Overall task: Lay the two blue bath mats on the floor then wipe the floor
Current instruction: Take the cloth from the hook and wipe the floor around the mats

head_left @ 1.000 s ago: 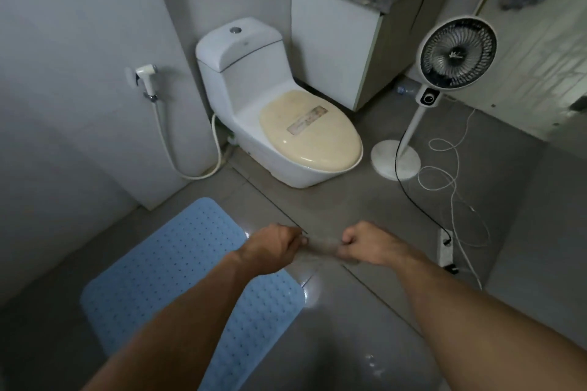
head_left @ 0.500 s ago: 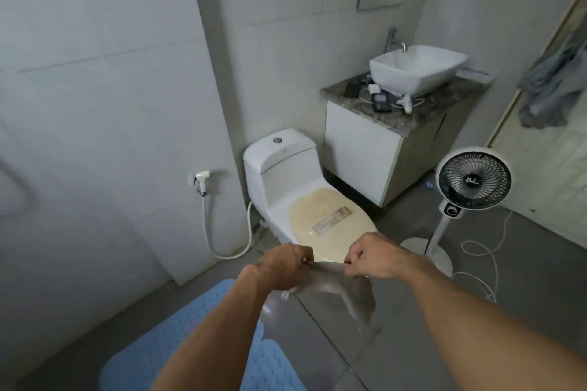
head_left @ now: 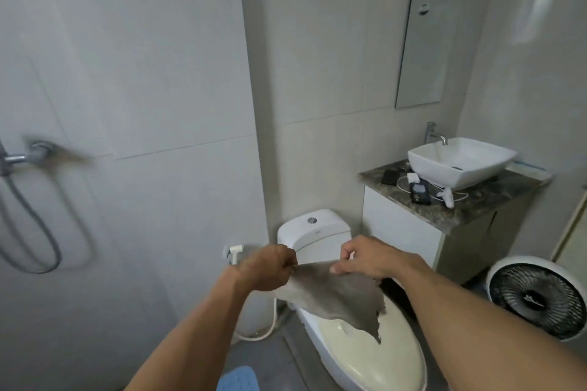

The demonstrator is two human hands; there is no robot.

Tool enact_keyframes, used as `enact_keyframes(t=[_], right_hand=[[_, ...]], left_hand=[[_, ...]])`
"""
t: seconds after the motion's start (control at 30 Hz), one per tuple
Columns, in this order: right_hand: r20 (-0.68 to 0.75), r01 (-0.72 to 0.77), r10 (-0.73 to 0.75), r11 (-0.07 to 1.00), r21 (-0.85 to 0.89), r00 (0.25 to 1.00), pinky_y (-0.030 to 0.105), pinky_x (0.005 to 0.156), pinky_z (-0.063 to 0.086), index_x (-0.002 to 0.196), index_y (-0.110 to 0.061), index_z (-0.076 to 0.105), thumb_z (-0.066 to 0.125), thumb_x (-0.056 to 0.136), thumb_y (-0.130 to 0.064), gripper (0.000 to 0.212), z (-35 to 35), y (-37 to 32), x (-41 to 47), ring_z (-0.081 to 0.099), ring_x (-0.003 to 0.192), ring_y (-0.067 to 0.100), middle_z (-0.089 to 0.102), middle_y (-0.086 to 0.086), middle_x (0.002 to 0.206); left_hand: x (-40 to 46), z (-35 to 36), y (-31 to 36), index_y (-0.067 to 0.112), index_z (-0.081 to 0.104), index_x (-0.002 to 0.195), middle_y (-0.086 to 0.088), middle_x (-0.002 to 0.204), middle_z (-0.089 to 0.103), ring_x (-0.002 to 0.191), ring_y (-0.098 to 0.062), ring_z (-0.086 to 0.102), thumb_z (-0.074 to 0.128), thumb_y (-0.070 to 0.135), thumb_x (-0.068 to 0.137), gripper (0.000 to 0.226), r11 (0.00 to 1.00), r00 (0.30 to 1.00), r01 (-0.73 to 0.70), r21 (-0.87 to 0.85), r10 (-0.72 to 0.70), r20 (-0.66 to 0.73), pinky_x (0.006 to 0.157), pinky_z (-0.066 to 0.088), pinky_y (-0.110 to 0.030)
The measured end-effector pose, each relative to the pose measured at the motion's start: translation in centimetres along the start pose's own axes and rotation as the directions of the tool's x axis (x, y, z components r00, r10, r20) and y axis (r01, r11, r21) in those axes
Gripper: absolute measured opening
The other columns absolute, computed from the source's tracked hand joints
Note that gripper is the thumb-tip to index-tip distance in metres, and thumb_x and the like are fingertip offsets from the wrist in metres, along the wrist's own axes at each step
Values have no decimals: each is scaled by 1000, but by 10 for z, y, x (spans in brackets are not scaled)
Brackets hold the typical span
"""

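Note:
A grey cloth [head_left: 343, 298] hangs spread between my two hands in front of the toilet. My left hand [head_left: 265, 268] grips its left top corner in a closed fist. My right hand [head_left: 370, 255] pinches the top edge on the right with thumb and fingers. The cloth's ragged lower corner droops over the toilet lid. Only a small corner of one blue bath mat [head_left: 238, 379] shows on the floor at the bottom edge, between my forearms. The second mat is out of sight.
A white toilet [head_left: 314, 228] with a cream lid [head_left: 365, 355] stands straight ahead. A vanity with a white basin [head_left: 460, 162] is at the right, a white fan [head_left: 536, 295] below it. A bidet sprayer [head_left: 235, 252] and shower hose [head_left: 28, 225] hang on the left wall.
The view has swung upward from the floor to the wall and vanity. Both hands rose with the cloth, which went from bunched between the fists to spread out and hanging.

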State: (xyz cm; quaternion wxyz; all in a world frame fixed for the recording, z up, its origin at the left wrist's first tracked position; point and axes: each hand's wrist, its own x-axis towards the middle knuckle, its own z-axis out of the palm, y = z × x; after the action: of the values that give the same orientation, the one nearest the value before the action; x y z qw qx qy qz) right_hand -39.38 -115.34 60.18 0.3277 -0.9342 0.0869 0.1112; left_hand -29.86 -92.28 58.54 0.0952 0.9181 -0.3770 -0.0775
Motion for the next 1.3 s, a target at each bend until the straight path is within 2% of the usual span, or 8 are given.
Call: enact_keyframes(t=[0.27,0.47,0.6,0.77,0.93,1.0,1.1,1.3], right_hand=[[140,243,-253,966,84,957,26,52,48,81,-17,74,83,70,-56,42,-24,-47,103,55,56,14,61,-1,66],[286,466,-494,869,165,821,18,54,44,81,-17,77,76,86,-38,22,10,-123,154,55,61,7,69,-7,71],[368,605,-640,765,223,674,22,69,50,81,-19,78,77,86,-29,12,75,-181,150,63,69,9,76,1,78],[479,724,-752,624,293,453,25,56,41,94,-22,70,79,84,-23,13,161,-253,96,53,59,17,65,8,67],[588,791,-788,474,387,185,25,55,33,82,-28,73,77,86,-21,9,243,-325,2,44,58,16,55,6,65],[630,807,-772,421,415,79,25,56,34,81,-31,76,73,89,-19,15,272,-346,-40,43,58,15,50,4,61],[705,830,-706,351,434,-70,29,64,47,86,-31,80,64,96,-16,24,314,-373,-118,61,71,18,72,13,78],[646,868,-706,89,488,-291,8,69,47,87,-43,79,50,96,-9,46,365,-416,-290,65,84,-2,75,-15,90]], left_hand=[[-12,-45,-34,16,71,98,-3,100,72,89,-20,64,50,16,82,27,952,945,280,-121,-295,-138,76,51,-29],[-76,-40,-51,10,70,102,-7,100,72,90,-22,64,53,11,86,23,797,753,528,-292,-599,-272,69,41,-23],[-158,-23,-53,15,70,103,-7,99,72,92,-24,64,56,13,84,24,632,551,685,-361,-775,-310,76,46,-27],[-271,-3,-27,20,66,98,-2,88,71,81,-20,63,57,13,81,21,393,253,769,-504,-911,-326,74,50,-27],[-392,15,22,27,55,86,0,82,65,72,-19,56,54,13,81,14,170,-34,799,-577,-945,-325,64,46,-27],[-438,20,47,25,57,81,1,77,66,69,-20,57,52,11,79,15,101,-121,803,-588,-937,-327,62,46,-25],[-509,27,93,25,68,86,2,80,67,77,-19,61,54,11,81,21,-8,-222,843,-538,-915,-336,65,42,-22],[-625,43,186,36,67,108,-3,101,61,96,-27,61,54,19,89,29,-279,-369,921,-274,-849,-377,79,47,-33]])
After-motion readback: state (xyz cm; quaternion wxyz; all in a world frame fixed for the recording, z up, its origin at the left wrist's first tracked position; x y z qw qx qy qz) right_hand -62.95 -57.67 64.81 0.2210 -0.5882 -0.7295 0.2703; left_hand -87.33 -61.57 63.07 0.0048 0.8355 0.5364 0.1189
